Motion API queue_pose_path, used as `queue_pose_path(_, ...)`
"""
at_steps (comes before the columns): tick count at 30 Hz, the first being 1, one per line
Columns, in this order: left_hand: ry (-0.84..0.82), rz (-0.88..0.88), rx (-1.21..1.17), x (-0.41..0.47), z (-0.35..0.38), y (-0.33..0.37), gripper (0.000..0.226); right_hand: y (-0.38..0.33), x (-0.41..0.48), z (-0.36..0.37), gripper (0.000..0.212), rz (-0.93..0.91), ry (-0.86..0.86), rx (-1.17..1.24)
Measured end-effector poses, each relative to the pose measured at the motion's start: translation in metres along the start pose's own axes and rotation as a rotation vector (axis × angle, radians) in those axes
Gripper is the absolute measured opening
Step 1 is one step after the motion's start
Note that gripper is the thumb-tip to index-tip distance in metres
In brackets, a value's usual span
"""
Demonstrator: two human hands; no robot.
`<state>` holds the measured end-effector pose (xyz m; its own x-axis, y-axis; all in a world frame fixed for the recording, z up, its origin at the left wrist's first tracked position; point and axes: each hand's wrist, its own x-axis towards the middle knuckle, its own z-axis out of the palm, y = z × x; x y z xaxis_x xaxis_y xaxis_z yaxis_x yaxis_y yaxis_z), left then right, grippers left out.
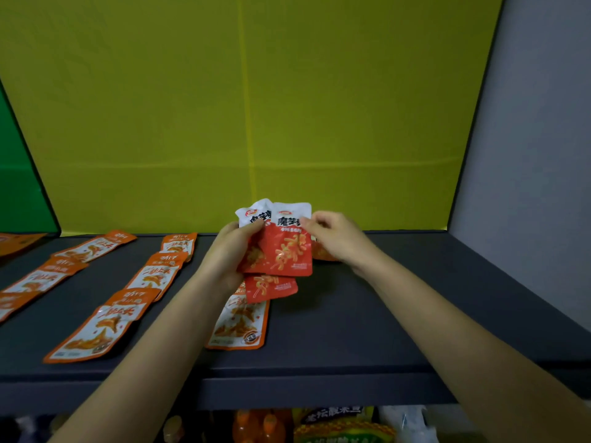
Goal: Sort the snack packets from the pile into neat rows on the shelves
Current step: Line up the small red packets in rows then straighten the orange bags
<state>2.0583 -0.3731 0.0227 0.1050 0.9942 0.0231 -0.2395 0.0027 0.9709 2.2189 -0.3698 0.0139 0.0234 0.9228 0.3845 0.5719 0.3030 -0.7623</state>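
We see the left hand [227, 254] held just above the dark shelf [367, 330], its fingers and thumb curled round a fan of red packets [254, 254]. The front red packet [292, 251] stands upright with its white top at twelve o'clock. The right hand [332, 238] meets it from three o'clock, thumb and forefinger pinching its upper right edge, the other fingers curled in. A lower red packet [270, 287] pokes out at six o'clock under the fan. We cannot tell whether the left hand holds it or it rests on the shelf.

Orange packets [92, 327] lie flat on the shelf in slanted, overlapping rows from seven to ten o'clock of the hands. One more orange packet [238, 321] lies at six o'clock, its upper end hidden under the lower red packet. An orange edge [323, 253] shows just beside the right wrist.

Behind the shelf stands a yellow back panel [224, 107], with a green panel [19, 187] at nine o'clock and a grey wall [543, 155] at three o'clock. Below the shelf, at six o'clock, we make out blurred orange bottles [256, 426] and a yellow bag [342, 431].
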Motion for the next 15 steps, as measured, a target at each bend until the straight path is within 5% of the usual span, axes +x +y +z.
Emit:
queue_pose_path(8,0.12,-0.004,0.007,0.004,-0.029,0.008,0.008,0.048,-0.018,-0.04,0.033,0.263,-0.023,-0.099)
queue_pose_path(15,0.112,-0.005,0.033,-0.004,-0.033,0.004,0.012,0.056,-0.03,-0.025,0.039,0.297,-0.043,-0.373)
